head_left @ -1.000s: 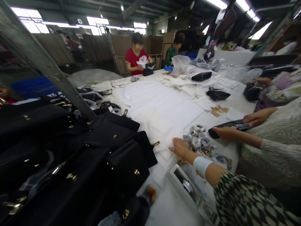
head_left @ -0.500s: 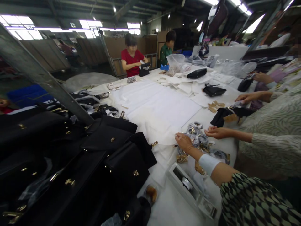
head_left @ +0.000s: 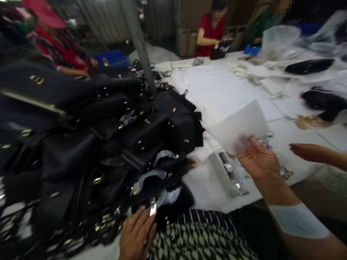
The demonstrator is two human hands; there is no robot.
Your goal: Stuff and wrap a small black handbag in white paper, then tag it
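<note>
one head-worn view, looking forward and down, close over hands (head_left: 258,160) and table (head_left: 230,90)

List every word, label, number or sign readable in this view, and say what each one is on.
None can be read.
The white sheet in the right hand shows no print.
The black bags by the left hand show only gold hardware; any marking is too blurred.
The tape dispenser on the table shows no legible label.

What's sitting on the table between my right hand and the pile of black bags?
In the head view, a white tape dispenser lies between the right hand and the black bags.
</note>
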